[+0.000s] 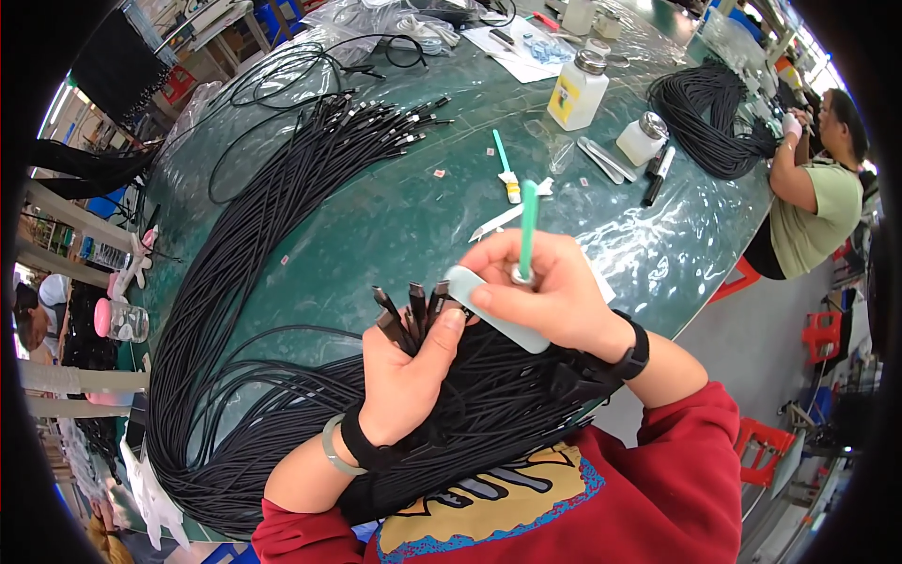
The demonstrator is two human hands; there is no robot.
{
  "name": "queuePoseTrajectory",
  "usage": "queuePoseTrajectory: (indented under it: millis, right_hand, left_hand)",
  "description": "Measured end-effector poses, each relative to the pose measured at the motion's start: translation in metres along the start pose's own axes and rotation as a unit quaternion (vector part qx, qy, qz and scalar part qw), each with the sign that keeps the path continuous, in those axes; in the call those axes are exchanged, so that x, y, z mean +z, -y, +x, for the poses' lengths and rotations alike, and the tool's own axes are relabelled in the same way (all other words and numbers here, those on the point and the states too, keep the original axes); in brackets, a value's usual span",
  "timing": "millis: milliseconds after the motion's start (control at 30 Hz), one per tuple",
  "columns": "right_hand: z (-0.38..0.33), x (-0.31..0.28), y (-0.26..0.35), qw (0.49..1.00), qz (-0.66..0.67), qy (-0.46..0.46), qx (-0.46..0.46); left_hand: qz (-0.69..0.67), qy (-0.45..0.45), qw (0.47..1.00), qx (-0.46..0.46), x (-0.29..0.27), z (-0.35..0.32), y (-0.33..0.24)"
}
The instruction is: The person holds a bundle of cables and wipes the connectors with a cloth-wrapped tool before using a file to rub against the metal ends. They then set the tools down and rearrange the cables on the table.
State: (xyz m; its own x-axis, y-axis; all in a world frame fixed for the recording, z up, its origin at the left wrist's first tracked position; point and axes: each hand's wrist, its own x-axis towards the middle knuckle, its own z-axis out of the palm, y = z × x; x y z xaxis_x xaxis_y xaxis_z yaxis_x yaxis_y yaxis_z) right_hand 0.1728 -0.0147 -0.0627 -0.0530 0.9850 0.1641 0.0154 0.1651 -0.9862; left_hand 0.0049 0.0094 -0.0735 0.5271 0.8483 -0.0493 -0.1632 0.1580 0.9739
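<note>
My left hand is closed around several black cable connectors, their ends pointing up and away from me. Just to the right, my right hand grips a pale blue-grey flat strip with rounded ends, its left end beside the connectors. The same hand also has a green stick standing up from its fingers. Whether the strip touches a connector I cannot tell. A thick bundle of black cables curves along the left of the table and under my hands, with many plug ends at its far end.
On the green table stand two white bottles. Metal tweezers, dark marker pens and another green stick lie nearby. A coiled cable bundle is at the far right, where a person works.
</note>
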Motion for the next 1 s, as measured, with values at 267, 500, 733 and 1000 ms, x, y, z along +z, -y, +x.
queuePoseTrajectory:
  millis: [267,500,733,1000]
  right_hand:
    - [0.009,0.005,0.008,0.994,0.074,-0.059,0.046]
    - [0.015,0.009,0.007,0.998,0.031,-0.022,0.050]
    - [0.004,0.009,0.001,0.995,0.083,-0.053,0.022]
    - [0.021,0.001,0.002,0.996,0.002,-0.085,0.022]
  left_hand:
    - [-0.010,-0.007,0.999,-0.045,-0.002,0.000,-0.003]
    - [-0.001,0.003,1.000,-0.030,0.000,-0.002,0.000]
    - [-0.001,-0.005,1.000,-0.024,0.000,-0.002,-0.001]
    - [0.006,0.007,1.000,-0.027,0.002,-0.003,0.001]
